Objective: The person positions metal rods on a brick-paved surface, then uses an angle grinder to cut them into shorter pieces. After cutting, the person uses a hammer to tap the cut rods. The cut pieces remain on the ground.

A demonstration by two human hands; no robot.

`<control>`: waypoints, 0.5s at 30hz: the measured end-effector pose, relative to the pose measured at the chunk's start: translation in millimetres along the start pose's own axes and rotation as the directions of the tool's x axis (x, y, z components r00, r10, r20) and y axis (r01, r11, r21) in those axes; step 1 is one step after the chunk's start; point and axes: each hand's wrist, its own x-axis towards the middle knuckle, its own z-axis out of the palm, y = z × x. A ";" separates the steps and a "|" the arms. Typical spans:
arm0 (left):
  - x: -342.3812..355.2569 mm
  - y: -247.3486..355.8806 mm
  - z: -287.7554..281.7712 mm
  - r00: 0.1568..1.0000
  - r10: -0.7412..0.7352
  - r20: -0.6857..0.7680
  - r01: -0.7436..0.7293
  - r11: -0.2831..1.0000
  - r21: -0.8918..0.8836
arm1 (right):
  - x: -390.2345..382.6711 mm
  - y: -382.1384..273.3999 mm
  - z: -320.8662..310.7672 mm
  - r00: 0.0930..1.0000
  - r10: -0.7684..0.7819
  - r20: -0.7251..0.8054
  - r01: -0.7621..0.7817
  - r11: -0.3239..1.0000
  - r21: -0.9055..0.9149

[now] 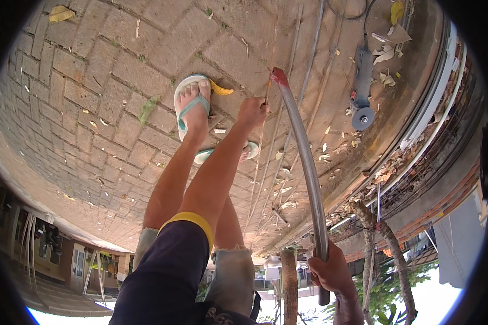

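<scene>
My right hand (333, 269) is wrapped round the lower end of a long grey metal pipe (306, 157). The pipe reaches forward across the paving, and its far end has a red-painted head (279, 77). Just left of that head, my left hand (252, 112) is closed on a thin rusty metal rod (269, 86); its fingertips are partly turned away from view. The red head lies close beside the rod, and I cannot tell whether they touch. A dark sleeve with a yellow cuff (188, 221) covers my left upper arm.
Several long thin rods (303, 70) lie on the brick paving (119, 81). An angle grinder (363, 92) with a grey disc and a cord rests to the right. My sandalled foot (192, 105) stands left of the rods. Trunks (289, 281) and white pipes (428, 116) edge the right side.
</scene>
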 end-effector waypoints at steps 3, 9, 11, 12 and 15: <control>1.5 1.6 2.5 1.000 -0.011 0.029 0.012 1.000 -0.020 | -3.6 -9.1 -14.6 0.999 0.037 0.010 -0.038 0.998 0.043; 3.3 4.0 2.4 0.997 -0.028 0.072 0.028 1.000 0.002 | -4.1 -8.3 -33.5 0.991 0.128 0.027 -0.127 0.991 -0.038; 4.0 3.8 2.6 0.998 -0.024 0.054 0.027 0.998 -0.057 | -1.8 -3.2 -29.4 0.995 0.090 0.044 -0.090 0.996 -0.007; 4.3 3.6 3.1 0.996 -0.057 0.066 0.063 0.994 -0.089 | 0.2 -0.4 -25.8 0.996 0.073 0.053 -0.073 0.997 0.007; 7.0 2.6 4.2 0.989 -0.091 0.121 0.117 0.966 -0.232 | 5.8 8.5 -13.0 0.993 0.082 0.082 -0.089 0.992 0.085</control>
